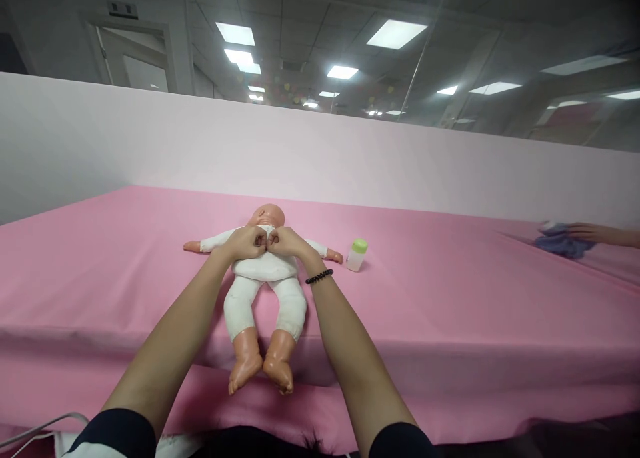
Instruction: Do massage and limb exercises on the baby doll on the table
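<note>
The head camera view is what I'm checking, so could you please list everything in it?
doll: one, white outfit, peach head and feet, on its back on the table
bottle: one, green cap, right of the doll
tablecloth: one, pink, covering the table
cloth bundle: one, blue-purple, far right
co-worker's hand: one, on the bundle
wall: one, pale pink, behind the table
ceiling lights: several, white, overhead
left hand: one, fist on the doll's chest
right hand: one, fist against the left, black bracelet on wrist

Nothing legible; the door sign (123, 10) is too blurred
</note>
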The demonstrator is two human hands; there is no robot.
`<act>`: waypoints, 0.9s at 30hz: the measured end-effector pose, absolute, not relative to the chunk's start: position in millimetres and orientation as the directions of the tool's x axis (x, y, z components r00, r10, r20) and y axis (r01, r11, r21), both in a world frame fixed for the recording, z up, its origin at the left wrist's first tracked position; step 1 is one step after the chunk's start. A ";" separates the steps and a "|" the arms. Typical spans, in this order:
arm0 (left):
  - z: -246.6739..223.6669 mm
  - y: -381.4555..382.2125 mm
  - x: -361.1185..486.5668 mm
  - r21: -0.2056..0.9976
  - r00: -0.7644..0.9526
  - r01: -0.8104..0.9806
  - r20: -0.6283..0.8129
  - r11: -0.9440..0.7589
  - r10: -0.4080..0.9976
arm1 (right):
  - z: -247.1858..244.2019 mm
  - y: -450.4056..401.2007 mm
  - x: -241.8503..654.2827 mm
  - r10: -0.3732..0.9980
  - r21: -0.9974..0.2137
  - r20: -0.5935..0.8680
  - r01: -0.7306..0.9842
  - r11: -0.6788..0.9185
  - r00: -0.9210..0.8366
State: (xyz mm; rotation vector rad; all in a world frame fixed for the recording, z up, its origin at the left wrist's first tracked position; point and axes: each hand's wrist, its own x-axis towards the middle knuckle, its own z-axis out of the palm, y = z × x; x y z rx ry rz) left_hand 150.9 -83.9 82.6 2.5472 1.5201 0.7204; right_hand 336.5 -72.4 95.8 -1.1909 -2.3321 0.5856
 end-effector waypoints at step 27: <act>99.7 -96.9 146.5 0.505 0.534 0.735 -0.019 -0.454 0.845 | 110.7 -68.8 348.6 0.652 -0.655 -0.114 0.550 0.518 -0.750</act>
